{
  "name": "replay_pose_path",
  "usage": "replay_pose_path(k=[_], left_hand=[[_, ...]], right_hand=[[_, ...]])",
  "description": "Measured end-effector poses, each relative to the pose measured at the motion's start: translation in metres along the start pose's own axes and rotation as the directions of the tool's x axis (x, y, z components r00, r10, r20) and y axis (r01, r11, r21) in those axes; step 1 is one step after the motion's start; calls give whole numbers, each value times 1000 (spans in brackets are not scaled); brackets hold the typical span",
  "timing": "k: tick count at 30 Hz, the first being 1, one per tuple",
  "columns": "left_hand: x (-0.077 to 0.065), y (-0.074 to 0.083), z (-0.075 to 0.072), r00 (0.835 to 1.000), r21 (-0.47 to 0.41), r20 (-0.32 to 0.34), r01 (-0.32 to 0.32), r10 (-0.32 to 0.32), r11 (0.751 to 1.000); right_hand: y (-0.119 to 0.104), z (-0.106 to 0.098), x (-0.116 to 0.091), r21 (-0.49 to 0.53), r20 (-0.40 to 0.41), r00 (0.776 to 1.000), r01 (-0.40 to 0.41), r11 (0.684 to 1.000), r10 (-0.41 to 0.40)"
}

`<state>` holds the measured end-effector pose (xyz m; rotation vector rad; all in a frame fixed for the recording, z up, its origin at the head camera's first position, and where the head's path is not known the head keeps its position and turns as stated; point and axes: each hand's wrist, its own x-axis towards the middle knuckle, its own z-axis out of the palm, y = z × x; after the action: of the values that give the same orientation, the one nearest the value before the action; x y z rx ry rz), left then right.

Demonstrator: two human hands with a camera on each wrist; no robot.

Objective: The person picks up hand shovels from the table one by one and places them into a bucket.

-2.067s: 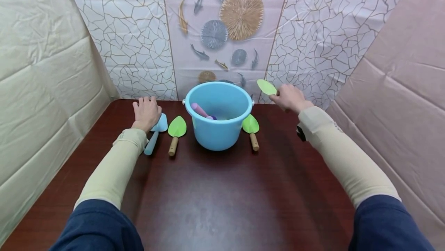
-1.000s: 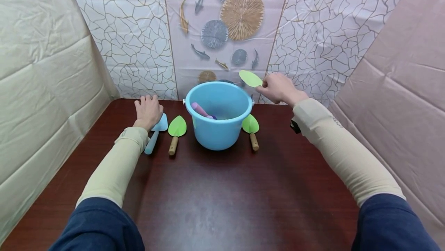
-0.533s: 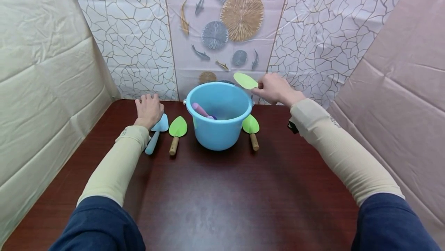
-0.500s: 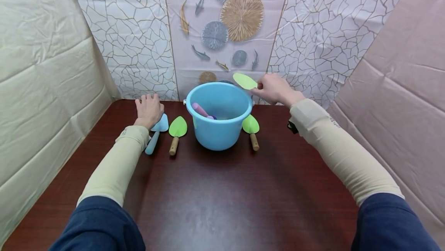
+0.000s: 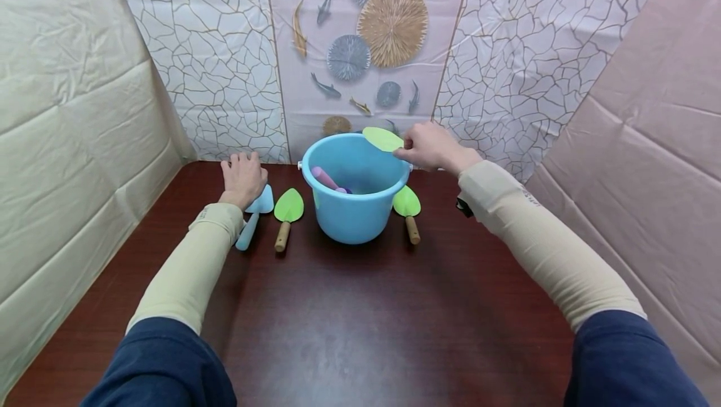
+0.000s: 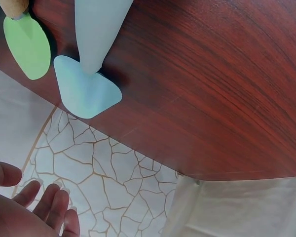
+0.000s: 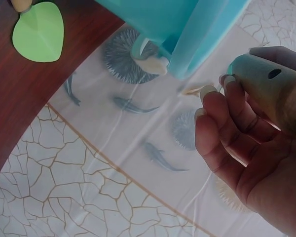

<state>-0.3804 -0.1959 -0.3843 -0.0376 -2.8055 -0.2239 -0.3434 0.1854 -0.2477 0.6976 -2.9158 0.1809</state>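
My right hand (image 5: 432, 147) grips a small hand trowel by its handle (image 7: 271, 81). That trowel's light green blade (image 5: 382, 139) points left over the right back part of the light blue bucket (image 5: 352, 216). Inside the bucket leans a tool with a pink handle (image 5: 323, 177); what lies deeper is mostly hidden. At the left, my left hand (image 5: 243, 178) holds nothing, its fingers loosely bent. It is nearest to a light blue trowel (image 5: 246, 231) on the table, whose blade (image 6: 86, 91) shows whole in the left wrist view.
One green trowel with a wooden handle (image 5: 288, 205) lies left of the bucket. Another green trowel (image 5: 407, 201) lies at its right side. Patterned cloth (image 5: 225, 69) hangs behind the dark red table (image 5: 349, 319), with plain cloth at both sides.
My right hand has carried the green trowel leftward, and lately lower, from right of the bucket to over its rim. My left hand has barely moved. The other trowels and the bucket stay put.
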Motion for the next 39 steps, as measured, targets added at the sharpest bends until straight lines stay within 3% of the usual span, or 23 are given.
replay_pose_path(k=[6, 24, 35, 39], left_hand=[[0, -1, 0, 1000, 1, 1, 3, -3, 1000], [0, -3, 2, 1000, 11, 11, 7, -7, 1000], [-3, -4, 2, 999, 0, 53, 9, -9, 1000], [-3, -5, 2, 999, -1, 39, 17, -17, 1000]], right_hand=[[-6, 3, 3, -17, 10, 1000, 9, 1000, -9], [-17, 12, 19, -18, 169, 985, 17, 1000, -14], [-18, 21, 23, -52, 179, 984, 20, 998, -10], [-21, 20, 26, -64, 171, 985, 25, 998, -14]])
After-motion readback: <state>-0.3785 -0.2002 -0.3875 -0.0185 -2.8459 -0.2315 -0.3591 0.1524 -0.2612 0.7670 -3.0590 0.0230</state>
